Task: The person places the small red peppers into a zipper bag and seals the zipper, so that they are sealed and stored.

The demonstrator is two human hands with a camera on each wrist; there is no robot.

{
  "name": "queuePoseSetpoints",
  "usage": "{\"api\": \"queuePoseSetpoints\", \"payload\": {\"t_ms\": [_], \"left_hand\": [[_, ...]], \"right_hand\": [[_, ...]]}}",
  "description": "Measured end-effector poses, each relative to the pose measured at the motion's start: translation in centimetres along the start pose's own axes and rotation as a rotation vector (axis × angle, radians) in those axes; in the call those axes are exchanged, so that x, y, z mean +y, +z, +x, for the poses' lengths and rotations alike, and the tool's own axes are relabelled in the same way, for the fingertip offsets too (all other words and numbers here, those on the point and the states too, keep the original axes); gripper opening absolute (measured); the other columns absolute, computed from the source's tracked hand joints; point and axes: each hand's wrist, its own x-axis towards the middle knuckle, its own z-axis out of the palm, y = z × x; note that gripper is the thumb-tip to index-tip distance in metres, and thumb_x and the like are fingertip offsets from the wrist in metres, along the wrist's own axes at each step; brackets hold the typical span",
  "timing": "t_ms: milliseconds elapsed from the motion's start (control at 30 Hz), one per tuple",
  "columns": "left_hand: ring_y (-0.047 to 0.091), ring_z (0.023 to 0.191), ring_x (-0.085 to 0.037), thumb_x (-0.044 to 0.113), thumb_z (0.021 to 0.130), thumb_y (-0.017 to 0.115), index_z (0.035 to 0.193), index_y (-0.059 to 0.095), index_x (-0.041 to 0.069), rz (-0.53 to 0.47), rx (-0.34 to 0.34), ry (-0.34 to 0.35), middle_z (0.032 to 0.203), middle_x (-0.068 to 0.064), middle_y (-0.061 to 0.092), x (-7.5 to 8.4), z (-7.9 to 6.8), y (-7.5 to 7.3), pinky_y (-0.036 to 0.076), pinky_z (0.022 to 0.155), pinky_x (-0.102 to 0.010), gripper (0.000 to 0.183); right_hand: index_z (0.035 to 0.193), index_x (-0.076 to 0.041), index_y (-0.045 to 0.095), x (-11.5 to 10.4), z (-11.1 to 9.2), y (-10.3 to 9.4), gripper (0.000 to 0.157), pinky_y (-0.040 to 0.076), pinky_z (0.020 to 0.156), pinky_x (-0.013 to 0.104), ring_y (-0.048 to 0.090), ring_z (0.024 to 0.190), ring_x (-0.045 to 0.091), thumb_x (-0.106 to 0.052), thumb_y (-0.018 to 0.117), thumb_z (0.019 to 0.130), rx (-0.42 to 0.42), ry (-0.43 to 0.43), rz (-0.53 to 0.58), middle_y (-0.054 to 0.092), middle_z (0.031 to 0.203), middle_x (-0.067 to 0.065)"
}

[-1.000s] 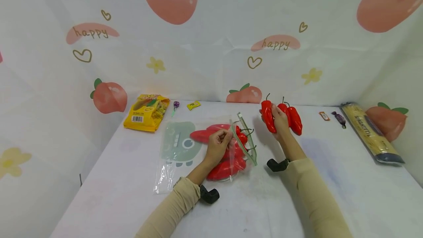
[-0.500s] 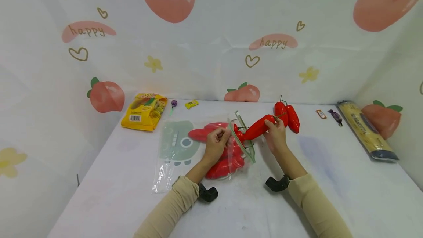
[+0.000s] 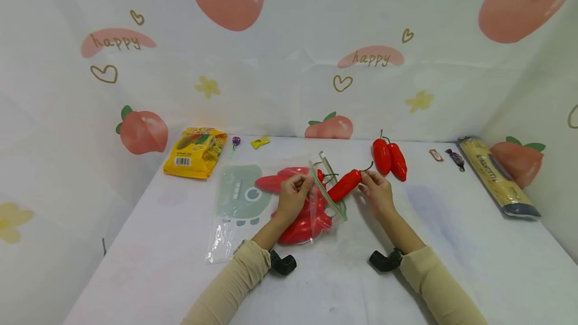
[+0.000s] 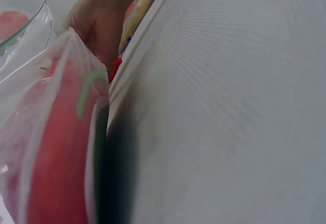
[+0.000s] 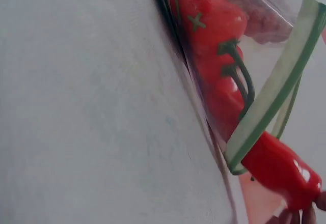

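A clear zip bag with a green monster print lies on the table, its green-edged mouth facing right. Several red chili peppers are inside it, seen through the plastic. My left hand pinches the bag's upper layer near the mouth. At the stem end, the fingertips of my right hand grip another red chili pepper. That pepper's tip is inside the bag's opening, as the right wrist view also shows with the zip strip crossing over its body. In the left wrist view, the bag fills the left side.
Two more red chili peppers lie at the back, right of the bag. A yellow snack bag, a purple lollipop and a yellow candy are at the back left. Farther right are two wrapped candies and a spaghetti pack.
My right hand has brought one pepper from the group at the back right down and left to the bag, its tip now entering the mouth. My left hand keeps its pinch on the bag.
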Motion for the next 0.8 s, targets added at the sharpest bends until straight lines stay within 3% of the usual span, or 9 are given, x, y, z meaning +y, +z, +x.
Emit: {"api": "queuePoseSetpoints", "payload": {"t_ms": [100, 167, 400, 533, 800], "left_hand": [[0.054, 0.057, -0.003, 0.003, 0.091, 0.053, 0.09, 0.057, -0.015, -0.008, -0.003, 0.005, 0.07, -0.02, 0.058, 0.0, 0.0, -0.1, 0.047, 0.055, -0.014, 0.019], [0.055, 0.057, -0.003, 0.003, 0.091, 0.053, 0.09, 0.057, -0.015, -0.016, -0.011, 0.008, 0.072, -0.025, 0.058, 0.0, 0.0, -0.1, 0.047, 0.055, -0.014, 0.018], [0.054, 0.057, -0.004, 0.005, 0.091, 0.053, 0.09, 0.056, -0.015, -0.028, -0.027, 0.0, 0.075, -0.033, 0.055, 0.0, 0.0, -0.1, 0.046, 0.054, -0.014, 0.021], [0.054, 0.057, -0.004, 0.005, 0.092, 0.053, 0.09, 0.057, -0.015, -0.016, -0.023, 0.005, 0.075, -0.031, 0.057, 0.2, -0.1, -0.1, 0.046, 0.055, -0.014, 0.02], [0.053, 0.054, -0.004, 0.003, 0.091, 0.053, 0.086, 0.057, -0.015, -0.014, -0.008, 0.048, 0.068, -0.017, 0.057, 0.4, 0.1, -0.1, 0.045, 0.052, -0.015, 0.019]], "right_hand": [[0.116, -0.014, 0.048, -0.1, -0.1, -0.1, 0.026, 0.05, 0.081, 0.019, 0.06, 0.085, 0.002, -0.029, 0.05, 0.094, -0.112, 0.02, -0.048, 0.062, 0.09, -0.016], [0.119, -0.012, 0.048, -0.1, 0.0, -0.1, 0.03, 0.051, 0.082, 0.019, 0.061, 0.085, 0.002, -0.031, 0.048, 0.095, -0.152, 0.02, -0.075, 0.063, 0.09, -0.017], [0.129, -0.005, 0.049, 0.1, 1.0, 0.5, 0.052, 0.049, 0.085, 0.017, 0.055, 0.091, 0.003, -0.039, 0.053, 0.09, -0.052, -0.012, -0.216, 0.059, 0.093, -0.016], [0.125, -0.001, 0.053, 0.4, 1.1, 0.9, 0.049, 0.048, 0.088, 0.02, 0.057, 0.09, 0.003, -0.035, 0.057, 0.089, -0.058, -0.045, -0.291, 0.063, 0.095, -0.013], [0.113, -0.001, 0.061, 1.3, 0.5, 1.9, 0.036, 0.05, 0.081, 0.019, 0.056, 0.092, 0.011, -0.026, 0.063, 0.087, -0.216, -0.133, -0.454, 0.065, 0.108, 0.007]]}}
